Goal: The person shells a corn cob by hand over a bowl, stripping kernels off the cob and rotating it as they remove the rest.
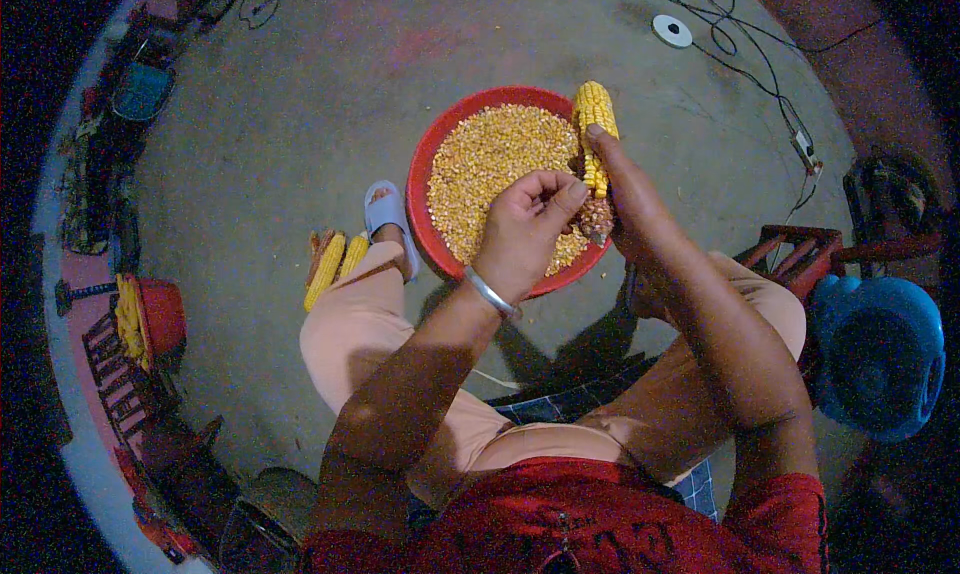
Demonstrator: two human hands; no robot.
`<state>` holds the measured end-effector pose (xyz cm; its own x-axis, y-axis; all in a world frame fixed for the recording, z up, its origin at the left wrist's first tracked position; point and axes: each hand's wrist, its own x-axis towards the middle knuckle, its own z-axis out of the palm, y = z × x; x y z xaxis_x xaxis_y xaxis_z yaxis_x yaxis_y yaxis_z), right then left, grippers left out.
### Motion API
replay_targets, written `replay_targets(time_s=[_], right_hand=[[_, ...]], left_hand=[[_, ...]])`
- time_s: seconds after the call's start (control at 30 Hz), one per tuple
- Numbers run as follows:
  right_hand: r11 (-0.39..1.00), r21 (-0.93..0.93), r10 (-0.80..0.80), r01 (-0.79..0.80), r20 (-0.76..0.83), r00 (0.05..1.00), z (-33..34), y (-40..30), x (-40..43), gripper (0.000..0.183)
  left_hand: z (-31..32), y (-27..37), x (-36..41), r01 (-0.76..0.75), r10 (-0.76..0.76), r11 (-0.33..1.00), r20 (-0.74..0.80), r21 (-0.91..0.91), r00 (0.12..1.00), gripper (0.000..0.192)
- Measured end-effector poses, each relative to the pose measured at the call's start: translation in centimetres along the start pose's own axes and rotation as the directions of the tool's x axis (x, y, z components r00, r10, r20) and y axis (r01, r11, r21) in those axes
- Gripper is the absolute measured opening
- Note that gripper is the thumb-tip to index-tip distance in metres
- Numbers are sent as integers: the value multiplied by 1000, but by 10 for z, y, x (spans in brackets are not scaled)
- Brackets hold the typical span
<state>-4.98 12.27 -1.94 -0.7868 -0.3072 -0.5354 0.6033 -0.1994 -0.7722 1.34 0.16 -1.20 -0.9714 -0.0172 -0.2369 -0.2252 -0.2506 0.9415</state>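
An ear of corn [598,116] is held upright in view over the right rim of a red basin [417,199], gripped by my right hand [619,169] with the thumb along its side. Yellow kernels cover its upper part, while the near end shows bare reddish-brown cob. My left hand [521,218], with a silver bangle at the wrist, has its fingers curled and the thumb tip by the lowest kernels. Whether anything is pinched there is hidden. Loose corn kernels [495,150] fill much of the basin, which stands on the floor between my feet.
Several ears of corn [325,272] lie beside my left leg. Farther left is a red container [165,315] with yellow contents. To the right are a blue plastic container [877,349] and a red stool-like frame [799,251]. A black cable [739,75] and white disc [671,31] lie at upper right.
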Motion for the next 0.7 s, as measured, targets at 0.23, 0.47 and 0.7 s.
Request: replay_targets(time_s=[0.23,0.47,0.7], right_hand=[[999,-20,30,-31,-27,999,2,-7,-6,49],[996,86,32,-36,43,999,2,-6,-6,46],[992,120,35,-42,64,997,2,-5,-6,43]], left_hand=[[3,2,-4,-122,119,988,27,95,992,18],[1,-1,-4,-142,137,987,66,79,988,16],[4,2,-5,-177,177,958,21,224,984,15]])
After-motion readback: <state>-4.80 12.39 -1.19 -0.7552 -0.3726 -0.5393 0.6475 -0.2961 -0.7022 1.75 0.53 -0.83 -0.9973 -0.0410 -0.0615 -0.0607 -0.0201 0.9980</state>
